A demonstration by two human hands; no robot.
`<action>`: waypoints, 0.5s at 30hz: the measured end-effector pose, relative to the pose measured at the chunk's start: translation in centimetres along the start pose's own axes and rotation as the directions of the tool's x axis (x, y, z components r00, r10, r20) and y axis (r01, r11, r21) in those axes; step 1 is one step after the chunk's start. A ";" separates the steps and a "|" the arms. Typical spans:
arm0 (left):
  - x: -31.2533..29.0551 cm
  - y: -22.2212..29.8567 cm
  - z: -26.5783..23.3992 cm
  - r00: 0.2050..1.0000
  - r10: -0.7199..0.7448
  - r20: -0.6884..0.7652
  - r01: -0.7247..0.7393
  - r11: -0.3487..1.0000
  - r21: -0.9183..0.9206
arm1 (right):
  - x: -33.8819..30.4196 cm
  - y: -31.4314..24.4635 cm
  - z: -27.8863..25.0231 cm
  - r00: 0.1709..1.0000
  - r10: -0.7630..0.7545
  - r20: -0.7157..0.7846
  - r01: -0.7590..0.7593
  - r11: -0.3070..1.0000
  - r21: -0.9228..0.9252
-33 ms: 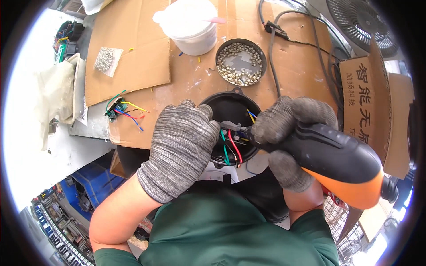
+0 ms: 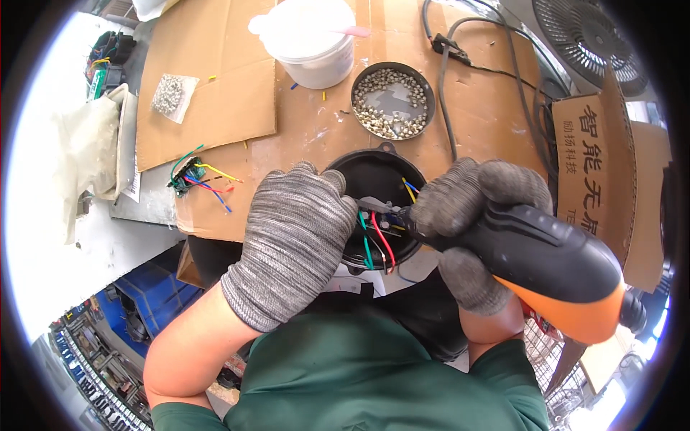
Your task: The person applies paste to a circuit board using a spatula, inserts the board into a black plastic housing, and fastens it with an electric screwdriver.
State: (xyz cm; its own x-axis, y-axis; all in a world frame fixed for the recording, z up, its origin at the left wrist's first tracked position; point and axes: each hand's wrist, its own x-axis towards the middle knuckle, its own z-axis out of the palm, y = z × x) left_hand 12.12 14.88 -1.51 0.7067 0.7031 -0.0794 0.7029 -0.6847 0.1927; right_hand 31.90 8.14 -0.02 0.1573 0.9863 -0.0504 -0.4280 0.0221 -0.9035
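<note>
My gloved right hand (image 2: 460,205) is wrapped round an orange and black handheld power tool (image 2: 550,251). Its dark nose points left into a round black housing (image 2: 350,171), over a small circuit board (image 2: 388,219). Green (image 2: 364,241), black and red wires (image 2: 384,241) hang from the board toward me, while blue and yellow wires (image 2: 410,188) stick out beyond it. At the housing's left side, my gloved left hand (image 2: 298,230) is closed, fingers curled. A grey piece (image 2: 374,204) shows between its fingertips and the tool's nose; what the left fingers grip is hidden.
A round pan of small metal parts (image 2: 394,65) and a white bucket (image 2: 309,57) stand on the cardboard-covered table beyond the housing. To the left lie a wired board (image 2: 190,176) and a bag of metal parts (image 2: 172,95). Cables (image 2: 445,93), a carton (image 2: 593,172) and a fan (image 2: 589,39) occupy the right.
The tool and my right hand appear slightly farther right and lower. My left hand stays almost where it was, and the housing has hardly shifted.
</note>
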 end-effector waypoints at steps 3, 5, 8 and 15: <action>0.0 -0.3 0.0 1.000 -0.007 0.001 0.007 1.000 -0.030 | 0.1 0.2 -0.2 0.999 -0.046 0.025 0.048 0.995 -0.092; 0.2 -0.4 0.0 1.000 -0.004 0.027 0.005 1.000 -0.028 | -0.3 0.7 -0.6 0.998 -0.063 -0.020 0.060 0.990 -0.124; 0.3 -0.5 -0.1 0.998 0.009 0.065 -0.007 1.000 -0.029 | 1.4 1.8 0.7 0.961 -0.259 0.093 0.266 0.961 -0.073; 0.2 -0.7 0.2 0.999 0.017 0.036 -0.017 1.000 -0.009 | 0.6 0.8 0.4 0.981 -0.175 0.082 0.183 0.977 -0.110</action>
State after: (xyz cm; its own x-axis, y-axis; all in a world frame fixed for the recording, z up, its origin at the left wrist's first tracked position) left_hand 11.73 15.46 -1.87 0.7212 0.6838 -0.1113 0.6901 -0.6948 0.2026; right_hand 31.30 8.81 -0.63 0.1559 0.9773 0.1432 -0.2913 0.1840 -0.9388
